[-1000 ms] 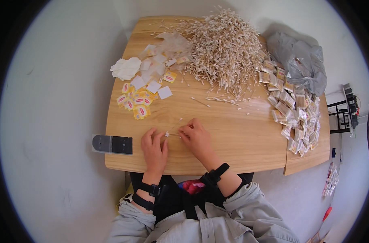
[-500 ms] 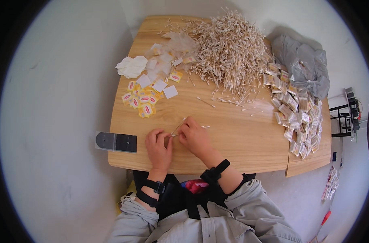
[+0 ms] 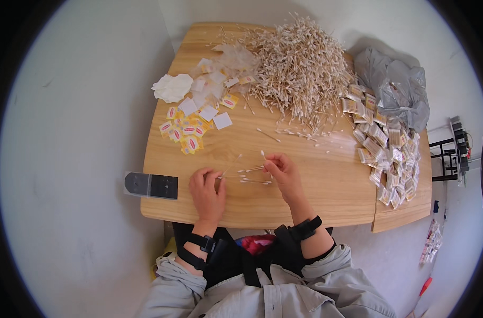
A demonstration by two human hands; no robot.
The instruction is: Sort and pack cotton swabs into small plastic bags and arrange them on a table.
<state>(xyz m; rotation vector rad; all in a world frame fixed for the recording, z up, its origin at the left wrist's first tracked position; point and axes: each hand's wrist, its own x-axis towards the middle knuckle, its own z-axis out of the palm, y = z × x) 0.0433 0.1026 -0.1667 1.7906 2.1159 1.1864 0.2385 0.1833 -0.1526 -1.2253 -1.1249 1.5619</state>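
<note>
My left hand [image 3: 206,195] is low over the near left of the table, fingers curled and closed. Thin cotton swabs [image 3: 232,165] stick out from its fingertips. To the right, my right hand [image 3: 285,174] pinches cotton swabs [image 3: 256,169], whose white tips point left and away from me. Between the hands, a few loose swabs [image 3: 256,182] lie on the wood. Farther off rises a big heap of cotton swabs [image 3: 302,69], with stray ones scattered along its near edge.
Yellow and white card squares [image 3: 191,129] lie at the left, near a crumpled white cloth [image 3: 172,87] and clear bags [image 3: 233,59]. Filled swab packs [image 3: 392,153] pile up at the right beside a grey plastic bag [image 3: 395,87]. A black flat holder [image 3: 152,185] overhangs the left edge.
My right hand has moved right, away from the left hand, with swabs in its fingers. More loose swabs show between the hands. My left hand has hardly moved.
</note>
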